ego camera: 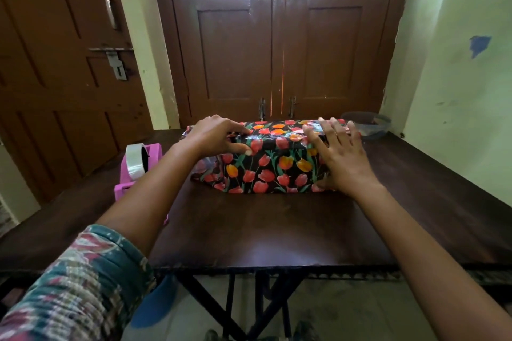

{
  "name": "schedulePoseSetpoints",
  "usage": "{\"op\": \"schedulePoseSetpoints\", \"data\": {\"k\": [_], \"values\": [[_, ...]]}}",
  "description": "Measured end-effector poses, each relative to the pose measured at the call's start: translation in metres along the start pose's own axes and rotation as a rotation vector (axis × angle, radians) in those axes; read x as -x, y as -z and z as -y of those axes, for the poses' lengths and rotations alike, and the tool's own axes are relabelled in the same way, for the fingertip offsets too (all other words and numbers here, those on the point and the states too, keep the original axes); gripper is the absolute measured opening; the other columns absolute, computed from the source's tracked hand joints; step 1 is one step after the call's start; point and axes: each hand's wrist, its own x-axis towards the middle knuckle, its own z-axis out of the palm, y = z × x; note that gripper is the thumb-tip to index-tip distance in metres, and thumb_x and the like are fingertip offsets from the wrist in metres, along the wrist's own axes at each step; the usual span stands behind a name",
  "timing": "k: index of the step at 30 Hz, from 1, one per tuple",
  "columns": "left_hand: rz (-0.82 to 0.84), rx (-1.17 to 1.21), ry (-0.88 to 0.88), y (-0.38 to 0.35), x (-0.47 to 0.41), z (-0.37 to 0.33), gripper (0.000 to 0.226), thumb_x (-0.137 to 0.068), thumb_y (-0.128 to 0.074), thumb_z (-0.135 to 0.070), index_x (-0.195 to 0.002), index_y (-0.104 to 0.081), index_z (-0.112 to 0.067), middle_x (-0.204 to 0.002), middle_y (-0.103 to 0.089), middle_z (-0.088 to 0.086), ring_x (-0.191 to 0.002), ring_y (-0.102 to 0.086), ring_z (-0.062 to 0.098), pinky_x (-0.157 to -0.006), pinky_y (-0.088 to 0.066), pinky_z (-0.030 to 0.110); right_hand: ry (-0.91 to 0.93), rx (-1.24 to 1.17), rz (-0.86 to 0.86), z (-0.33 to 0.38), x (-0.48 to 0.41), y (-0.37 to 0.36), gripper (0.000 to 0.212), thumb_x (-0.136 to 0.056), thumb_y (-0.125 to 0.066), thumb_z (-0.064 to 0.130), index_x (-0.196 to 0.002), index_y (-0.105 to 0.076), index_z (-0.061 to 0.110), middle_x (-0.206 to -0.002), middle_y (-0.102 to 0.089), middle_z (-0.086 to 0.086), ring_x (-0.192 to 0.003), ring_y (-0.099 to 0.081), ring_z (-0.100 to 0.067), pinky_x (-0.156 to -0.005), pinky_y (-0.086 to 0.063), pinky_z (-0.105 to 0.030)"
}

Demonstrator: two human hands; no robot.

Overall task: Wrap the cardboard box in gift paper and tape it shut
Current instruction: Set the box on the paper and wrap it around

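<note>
Wrapped box [250, 174] at table's [249, 230] 12 o'clock: glossy paper [288, 165] likely slick, card stiff, light; left hand [219, 135] presses flat-fingered at 9 o'clock end, right hand [340, 155] spread at 3 o'clock, so grip ends.

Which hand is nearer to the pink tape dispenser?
The left hand, on the wrapped box beside the tape dispenser; the right hand rests on its far end.

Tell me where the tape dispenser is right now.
In the head view, the pink tape dispenser stands on the left side of the dark table, just left of the wrapped box and near the table's left edge.
</note>
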Motion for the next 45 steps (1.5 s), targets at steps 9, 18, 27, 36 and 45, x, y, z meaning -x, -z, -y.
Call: {"op": "schedulePoseSetpoints", "data": {"k": [9,18,27,36,45], "values": [[0.005,-0.015,0.016,0.005,0.003,-0.006,0.058,-0.076,-0.067,-0.054,-0.129,-0.055,-0.033,-0.122,-0.064,-0.002,-0.104,-0.061,0.017,-0.071,-0.044,0.025,0.175,-0.272,-0.152,0.065,-0.037,0.010,0.069,-0.095,-0.036,0.049,-0.149,-0.012,0.014,-0.157,-0.015,-0.005,-0.145,-0.009,-0.018,-0.116,0.001,-0.031],[0.022,-0.006,0.063,-0.001,0.005,-0.006,0.057,-0.080,-0.063,-0.052,-0.132,-0.050,-0.034,-0.122,-0.062,0.000,-0.105,-0.060,0.018,-0.078,-0.051,0.031,0.151,-0.183,-0.197,0.073,-0.035,-0.015,0.071,-0.087,-0.045,0.047,-0.145,-0.027,0.009,-0.145,-0.036,-0.013,-0.136,-0.032,-0.030,-0.116,-0.008,-0.040],[-0.057,0.223,0.198,-0.006,0.023,-0.013,0.065,-0.082,-0.068,-0.035,-0.140,-0.039,-0.029,-0.135,-0.052,0.004,-0.113,-0.055,0.018,-0.090,-0.048,0.034,0.143,-0.172,-0.216,0.079,-0.029,-0.020,0.074,-0.087,-0.048,0.049,-0.146,-0.026,0.010,-0.149,-0.034,-0.010,-0.140,-0.027,-0.027,-0.112,0.002,-0.037],[-0.296,0.207,0.890,0.054,0.128,0.027,0.023,-0.092,-0.057,-0.030,-0.105,-0.067,-0.013,-0.101,-0.066,0.004,-0.088,-0.059,0.018,-0.070,-0.050,0.031,0.139,-0.194,-0.257,0.082,-0.031,-0.023,0.073,-0.088,-0.042,0.051,-0.145,-0.028,0.008,-0.147,-0.036,-0.013,-0.140,-0.026,-0.030,-0.113,0.003,-0.038],[-0.128,0.936,1.251,0.052,0.163,0.017,0.045,-0.094,-0.053,-0.034,-0.122,-0.051,0.000,-0.116,-0.054,0.016,-0.112,-0.054,0.030,-0.074,-0.052,0.036,0.136,-0.259,-0.243,0.081,-0.030,-0.022,0.074,-0.088,-0.051,0.046,-0.146,-0.026,0.008,-0.149,-0.031,-0.013,-0.142,-0.019,-0.030,-0.113,0.003,-0.039]]}}
